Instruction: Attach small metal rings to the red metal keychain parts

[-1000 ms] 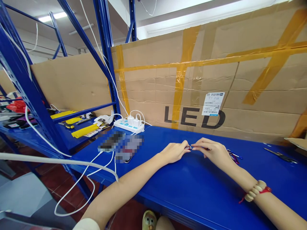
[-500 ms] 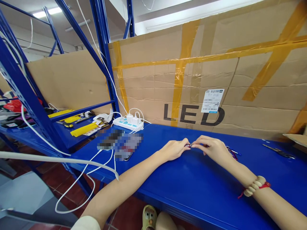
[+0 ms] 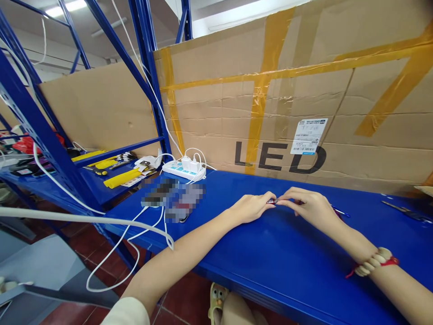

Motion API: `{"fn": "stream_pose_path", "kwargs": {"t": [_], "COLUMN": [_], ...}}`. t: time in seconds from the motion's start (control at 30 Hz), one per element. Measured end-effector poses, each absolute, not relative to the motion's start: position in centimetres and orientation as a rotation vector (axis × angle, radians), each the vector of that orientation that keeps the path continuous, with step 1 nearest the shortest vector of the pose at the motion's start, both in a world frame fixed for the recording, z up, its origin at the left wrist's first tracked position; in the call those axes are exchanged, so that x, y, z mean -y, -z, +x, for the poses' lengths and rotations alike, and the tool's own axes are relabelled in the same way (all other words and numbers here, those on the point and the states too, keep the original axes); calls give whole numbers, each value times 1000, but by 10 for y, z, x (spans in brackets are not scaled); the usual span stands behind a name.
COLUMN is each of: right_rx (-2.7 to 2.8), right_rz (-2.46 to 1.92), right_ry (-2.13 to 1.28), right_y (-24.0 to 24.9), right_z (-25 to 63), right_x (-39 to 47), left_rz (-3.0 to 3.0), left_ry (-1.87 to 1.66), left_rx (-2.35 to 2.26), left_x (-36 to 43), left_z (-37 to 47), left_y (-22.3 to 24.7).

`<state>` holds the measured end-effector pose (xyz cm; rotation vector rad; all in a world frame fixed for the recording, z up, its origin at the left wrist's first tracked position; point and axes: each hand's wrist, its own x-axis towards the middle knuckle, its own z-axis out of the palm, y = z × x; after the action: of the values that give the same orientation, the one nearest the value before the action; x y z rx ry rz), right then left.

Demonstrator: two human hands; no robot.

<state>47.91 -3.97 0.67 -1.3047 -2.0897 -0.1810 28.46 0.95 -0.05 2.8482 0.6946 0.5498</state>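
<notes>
Over the blue table, my left hand is closed with thumb and fingers round a small red and silver object, too small to name. My right hand meets it from the right, its thumb and index finger pinched at the object's silver end. The fingertips of both hands nearly touch. Under and behind my right hand lies a thin blue pen-like item, partly hidden by the wrist.
Scissors lie at the far right. A white power strip with plugs stands back left, near two blurred flat items. White cables hang over the left edge. A large cardboard sheet stands behind.
The view has shifted a little, so the table items appear displaced. Both hands keep their hold on the small object, and more of its red and silver part shows.
</notes>
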Motion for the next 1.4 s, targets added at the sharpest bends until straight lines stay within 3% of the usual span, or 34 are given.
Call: {"fn": "stream_pose_path", "kwargs": {"t": [1.4], "right_rx": [1981], "right_rz": [-1419], "right_ry": [412], "right_y": [-13], "right_z": [469], "right_x": [46], "left_rz": [2910], "left_ry": [-531], "left_rx": [-677], "left_x": [-11], "left_z": [285], "left_y": [0]}}
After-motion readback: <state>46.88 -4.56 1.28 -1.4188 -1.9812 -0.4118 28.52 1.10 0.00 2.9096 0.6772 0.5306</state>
